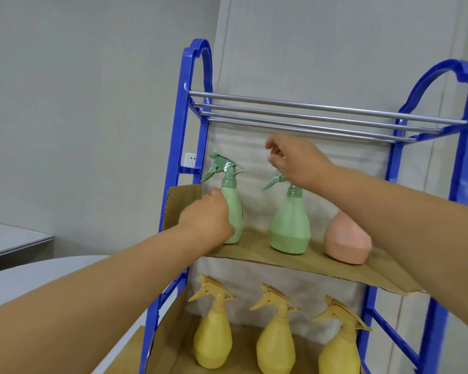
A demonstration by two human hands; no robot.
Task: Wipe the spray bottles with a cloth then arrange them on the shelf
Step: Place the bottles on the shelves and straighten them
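Forearm (389,209) hides top of pink bottle (346,238) | rightmost yellow bottle (338,354) base cropped

On the rack (185,130), the middle shelf (335,268) carries a row: left spray bottle (234,201), middle spray bottle (289,228), right bottle (346,238). On the lower shelf (245,330) beneath stands another row of spray bottles (276,346). Rods (308,114) span above.

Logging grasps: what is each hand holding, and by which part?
The left hand grips the left green spray bottle by its body. The right hand sits over the head of the middle green spray bottle; hold unclear.
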